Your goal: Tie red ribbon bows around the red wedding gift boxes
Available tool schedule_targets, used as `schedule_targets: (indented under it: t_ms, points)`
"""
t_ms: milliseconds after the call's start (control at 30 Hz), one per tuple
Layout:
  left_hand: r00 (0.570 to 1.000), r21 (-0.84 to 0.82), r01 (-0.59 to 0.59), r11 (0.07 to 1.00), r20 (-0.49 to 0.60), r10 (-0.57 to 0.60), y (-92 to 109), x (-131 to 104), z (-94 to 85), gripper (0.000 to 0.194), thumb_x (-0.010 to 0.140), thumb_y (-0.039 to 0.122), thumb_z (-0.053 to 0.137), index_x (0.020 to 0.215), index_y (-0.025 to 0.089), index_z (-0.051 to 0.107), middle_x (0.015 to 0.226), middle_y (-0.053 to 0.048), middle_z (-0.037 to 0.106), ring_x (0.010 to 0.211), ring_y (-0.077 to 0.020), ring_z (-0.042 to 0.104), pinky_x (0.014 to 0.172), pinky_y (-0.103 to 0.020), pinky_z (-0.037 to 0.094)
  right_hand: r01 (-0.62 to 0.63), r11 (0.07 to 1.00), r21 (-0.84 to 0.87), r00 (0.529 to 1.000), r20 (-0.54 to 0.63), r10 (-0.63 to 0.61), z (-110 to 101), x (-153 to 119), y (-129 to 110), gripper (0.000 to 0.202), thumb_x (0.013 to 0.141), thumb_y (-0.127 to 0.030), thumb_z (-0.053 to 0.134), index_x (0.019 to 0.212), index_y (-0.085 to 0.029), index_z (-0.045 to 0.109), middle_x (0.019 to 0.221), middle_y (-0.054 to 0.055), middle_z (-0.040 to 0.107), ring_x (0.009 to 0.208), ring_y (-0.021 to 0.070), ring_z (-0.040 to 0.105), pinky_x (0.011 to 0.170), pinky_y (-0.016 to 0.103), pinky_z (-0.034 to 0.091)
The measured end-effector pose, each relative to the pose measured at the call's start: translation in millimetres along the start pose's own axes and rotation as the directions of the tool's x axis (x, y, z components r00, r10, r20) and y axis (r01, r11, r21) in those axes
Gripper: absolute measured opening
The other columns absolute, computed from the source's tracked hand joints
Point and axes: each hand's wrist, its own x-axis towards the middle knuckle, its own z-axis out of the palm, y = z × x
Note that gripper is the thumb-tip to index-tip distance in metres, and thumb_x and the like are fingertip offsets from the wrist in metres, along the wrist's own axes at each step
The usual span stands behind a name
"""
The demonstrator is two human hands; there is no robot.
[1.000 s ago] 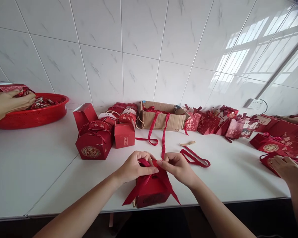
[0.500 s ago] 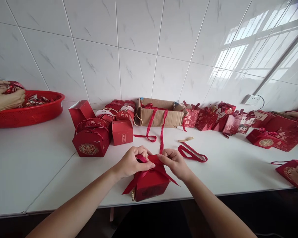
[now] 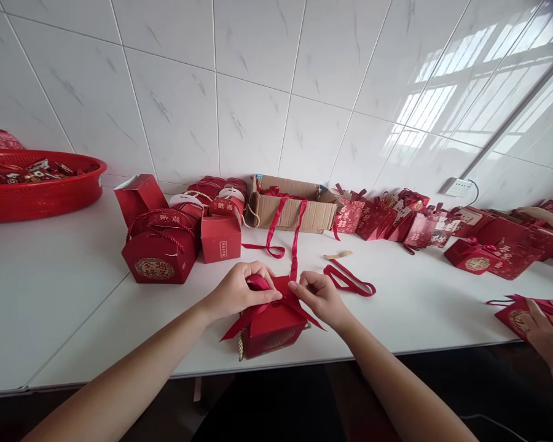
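Observation:
A red gift box [image 3: 276, 334] with gold cord at its side sits near the front edge of the white table. Over its top lies a red ribbon [image 3: 240, 321] looped into a bow, its cut tails spreading to both sides. My left hand [image 3: 244, 287] pinches the left loop between thumb and fingers. On the other side my right hand [image 3: 320, 298] has its fingers curled and its thumb and forefinger closed on the ribbon at the box's top right. The knot is partly hidden by the fingers.
Behind stands a cardboard carton [image 3: 286, 212] with ribbons trailing out. Red boxes [image 3: 159, 252] are grouped left, beside a red basket [image 3: 41, 195] of small wrapped pieces. A loose ribbon [image 3: 350, 282] lies right. Red gift bags [image 3: 378, 218] line the wall. Another person's hand [image 3: 546, 331] touches a red box.
The view has shifted slightly, and the hands at the basket have left the picture. My hands keep their hold on the bow. At right, the other person's hand reaches further over its box.

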Motion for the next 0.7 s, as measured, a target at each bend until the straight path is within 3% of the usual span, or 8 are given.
schedule_targets:
  t_ms: [100,200,267,333,400,500,600,700]
  points:
    - [0.999,-0.101,0.008,0.995,0.052,-0.002,-1,-1,0.7,0.027,0.073,0.039,0.070,0.075,0.016,0.057,0.085,-0.005,0.065,0.078,-0.0183,0.060,0.066,-0.027,0.045,-0.016,1.000,0.018,0.996,-0.093,0.017,6,-4,5,0.044,0.084,-0.054,0.052,0.060,-0.020,0.040,0.055,-0.005,0.033,0.052,0.0087,0.028,0.048,0.023,0.025]
    - [0.999,-0.211,-0.042,0.977,0.022,0.048,-6,-1,1.1,0.032,0.084,0.048,0.056,0.081,0.016,0.057,0.097,-0.007,0.064,0.084,-0.0185,0.060,0.075,-0.029,0.046,-0.041,0.986,0.164,0.987,-0.148,0.066,8,-15,14,0.046,0.088,-0.062,0.037,0.077,-0.020,0.050,0.059,-0.004,0.040,0.050,0.0092,0.032,0.048,0.023,0.029]
    - [0.997,-0.276,-0.071,0.958,-0.032,0.065,-11,0,1.1,0.037,0.088,0.051,0.047,0.089,0.017,0.059,0.103,-0.008,0.062,0.093,-0.0198,0.059,0.083,-0.030,0.044,-0.051,0.962,0.267,0.996,-0.058,0.069,6,-24,21,0.057,0.081,-0.073,0.038,0.104,-0.022,0.053,0.069,-0.002,0.050,0.051,0.0101,0.039,0.050,0.024,0.035]
    - [0.996,-0.349,-0.074,0.934,-0.076,0.050,-15,1,1.1,0.041,0.091,0.053,0.040,0.094,0.017,0.061,0.104,-0.008,0.062,0.096,-0.0202,0.058,0.083,-0.029,0.044,-0.070,0.943,0.325,0.994,0.098,0.040,3,-33,26,0.086,0.064,-0.079,0.054,0.131,-0.026,0.040,0.091,0.005,0.059,0.063,0.0143,0.053,0.058,0.027,0.044]
    - [0.995,-0.425,-0.066,0.903,-0.101,0.025,-17,3,0.9,0.048,0.091,0.056,0.035,0.091,0.017,0.062,0.101,-0.009,0.061,0.095,-0.0207,0.058,0.080,-0.029,0.045,-0.106,0.927,0.359,0.974,0.225,0.024,1,-39,29,0.116,0.048,-0.074,0.071,0.144,-0.031,0.021,0.118,0.012,0.055,0.091,0.0231,0.061,0.074,0.034,0.049]
    - [0.988,-0.489,-0.063,0.870,-0.152,-0.014,-19,6,0.9,0.053,0.089,0.060,0.032,0.084,0.017,0.062,0.094,-0.008,0.062,0.090,-0.0209,0.058,0.078,-0.030,0.044,-0.159,0.895,0.417,0.941,0.337,0.010,4,-44,31,0.132,0.044,-0.061,0.081,0.148,-0.035,0.004,0.136,0.014,0.045,0.118,0.0294,0.052,0.093,0.042,0.044]
    - [0.966,-0.514,-0.058,0.856,-0.247,-0.083,-22,8,1.7,0.050,0.086,0.061,0.038,0.081,0.016,0.059,0.086,-0.007,0.062,0.081,-0.0194,0.059,0.072,-0.030,0.044,-0.202,0.874,0.442,0.938,0.345,0.042,11,-51,30,0.135,0.049,-0.047,0.087,0.147,-0.037,-0.004,0.130,0.012,0.051,0.110,0.0279,0.058,0.089,0.043,0.047]
    - [0.941,-0.518,-0.058,0.854,-0.313,-0.126,-25,10,2.3,0.047,0.083,0.061,0.044,0.079,0.016,0.056,0.081,-0.005,0.063,0.072,-0.0172,0.058,0.063,-0.028,0.043,-0.218,0.900,0.378,0.963,0.235,0.134,15,-64,31,0.126,0.056,-0.035,0.086,0.148,-0.035,-0.001,0.113,0.009,0.060,0.089,0.0235,0.063,0.075,0.039,0.052]
